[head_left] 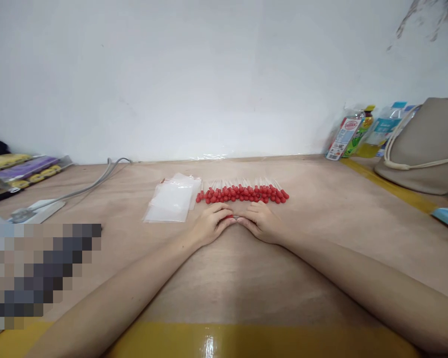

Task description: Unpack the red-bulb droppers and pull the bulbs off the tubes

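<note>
My left hand (213, 223) and my right hand (262, 222) meet over the middle of the table, fingers closed in a pinch. Between their fingertips runs a thin red-tipped stick (229, 216), its red part at my left fingers; most of it is hidden. Just beyond the hands lies a wide row of red-tipped sticks (242, 191), pale stems pointing at the wall and round red heads towards me. To the left of that row, a stack of clear plastic bags (170, 201) rests flat, close to my left hand.
A grey cable (85, 186) runs to a white power strip (45, 211) at left, near packaged yellow and purple items (26, 169). A blurred-out object (41, 273) covers the lower left. Bottles (383, 132), a carton (345, 136) and a grey-beige bag (427, 149) stand at right.
</note>
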`<state>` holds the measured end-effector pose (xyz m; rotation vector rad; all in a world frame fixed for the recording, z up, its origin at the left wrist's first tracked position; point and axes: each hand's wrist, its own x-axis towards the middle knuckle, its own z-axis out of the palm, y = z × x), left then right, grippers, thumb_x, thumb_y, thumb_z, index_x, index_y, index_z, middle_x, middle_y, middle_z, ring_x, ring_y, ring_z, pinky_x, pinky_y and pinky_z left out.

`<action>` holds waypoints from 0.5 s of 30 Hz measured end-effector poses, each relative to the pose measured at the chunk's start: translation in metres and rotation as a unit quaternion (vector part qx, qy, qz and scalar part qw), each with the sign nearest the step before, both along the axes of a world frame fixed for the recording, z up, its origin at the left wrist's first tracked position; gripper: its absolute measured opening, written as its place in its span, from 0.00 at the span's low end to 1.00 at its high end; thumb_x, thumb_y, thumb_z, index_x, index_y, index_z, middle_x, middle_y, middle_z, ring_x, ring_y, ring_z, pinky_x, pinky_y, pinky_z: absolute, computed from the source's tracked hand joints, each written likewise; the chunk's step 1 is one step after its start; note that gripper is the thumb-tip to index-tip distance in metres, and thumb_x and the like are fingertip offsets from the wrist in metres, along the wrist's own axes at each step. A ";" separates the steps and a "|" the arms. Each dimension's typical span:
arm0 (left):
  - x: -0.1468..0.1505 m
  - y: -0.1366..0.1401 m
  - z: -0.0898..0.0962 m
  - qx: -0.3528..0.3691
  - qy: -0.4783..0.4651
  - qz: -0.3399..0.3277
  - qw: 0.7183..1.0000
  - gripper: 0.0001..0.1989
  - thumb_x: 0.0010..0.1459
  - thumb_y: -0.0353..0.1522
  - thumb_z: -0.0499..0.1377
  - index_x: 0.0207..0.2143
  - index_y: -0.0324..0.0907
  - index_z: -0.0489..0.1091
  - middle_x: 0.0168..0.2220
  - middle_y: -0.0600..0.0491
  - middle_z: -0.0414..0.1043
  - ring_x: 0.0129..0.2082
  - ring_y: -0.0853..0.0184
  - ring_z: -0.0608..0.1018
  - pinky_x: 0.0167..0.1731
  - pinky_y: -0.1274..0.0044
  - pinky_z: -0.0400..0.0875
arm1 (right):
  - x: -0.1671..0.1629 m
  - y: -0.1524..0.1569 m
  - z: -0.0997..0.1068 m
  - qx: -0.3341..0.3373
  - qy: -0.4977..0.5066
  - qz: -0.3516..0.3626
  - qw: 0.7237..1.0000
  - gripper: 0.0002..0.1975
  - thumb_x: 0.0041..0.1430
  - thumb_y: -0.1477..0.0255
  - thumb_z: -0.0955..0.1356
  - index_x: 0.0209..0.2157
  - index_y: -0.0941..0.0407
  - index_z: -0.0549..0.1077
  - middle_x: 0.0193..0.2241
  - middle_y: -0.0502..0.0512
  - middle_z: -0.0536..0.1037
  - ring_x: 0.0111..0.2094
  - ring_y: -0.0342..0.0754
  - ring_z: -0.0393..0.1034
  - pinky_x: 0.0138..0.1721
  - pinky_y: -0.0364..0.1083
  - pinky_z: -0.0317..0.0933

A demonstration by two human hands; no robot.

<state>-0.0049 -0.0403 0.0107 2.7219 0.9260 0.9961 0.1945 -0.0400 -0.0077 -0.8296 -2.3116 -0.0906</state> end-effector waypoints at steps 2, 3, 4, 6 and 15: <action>0.000 0.000 0.000 -0.007 0.010 -0.004 1.000 0.11 0.60 0.34 0.49 0.37 0.41 0.70 0.40 0.49 0.70 0.41 0.66 0.73 0.43 0.73 0.69 | 0.000 0.001 0.000 0.000 0.001 0.011 1.000 0.16 0.62 0.65 0.57 0.33 0.56 0.73 0.24 0.52 0.71 0.29 0.44 0.62 0.33 0.45 0.54; 0.000 -0.001 0.000 -0.013 0.018 -0.007 1.000 0.11 0.61 0.34 0.49 0.37 0.40 0.70 0.40 0.49 0.70 0.41 0.66 0.72 0.43 0.72 0.68 | 0.000 0.001 0.001 0.000 0.001 0.016 1.000 0.16 0.62 0.66 0.57 0.30 0.56 0.72 0.22 0.52 0.70 0.28 0.44 0.62 0.32 0.44 0.53; 0.000 -0.002 0.001 -0.020 0.026 -0.012 0.999 0.12 0.61 0.34 0.48 0.37 0.40 0.69 0.41 0.48 0.70 0.42 0.66 0.72 0.44 0.72 0.68 | 0.000 0.000 0.002 -0.001 0.002 0.020 1.000 0.17 0.62 0.66 0.57 0.27 0.56 0.72 0.21 0.52 0.69 0.27 0.44 0.61 0.31 0.44 0.53; 0.000 -0.003 0.002 -0.035 0.038 -0.020 0.998 0.12 0.62 0.34 0.47 0.38 0.40 0.69 0.42 0.48 0.70 0.45 0.66 0.71 0.46 0.72 0.67 | 0.001 -0.001 0.004 -0.004 0.004 0.032 0.999 0.18 0.62 0.67 0.58 0.23 0.57 0.70 0.20 0.51 0.67 0.26 0.43 0.60 0.30 0.43 0.52; -0.002 -0.007 0.006 -0.096 0.052 -0.033 0.993 0.13 0.62 0.34 0.46 0.38 0.42 0.69 0.44 0.49 0.70 0.53 0.65 0.67 0.49 0.71 0.66 | 0.002 -0.002 0.006 0.011 0.015 0.065 0.998 0.17 0.62 0.69 0.58 0.22 0.57 0.69 0.17 0.50 0.64 0.24 0.42 0.56 0.29 0.44 0.53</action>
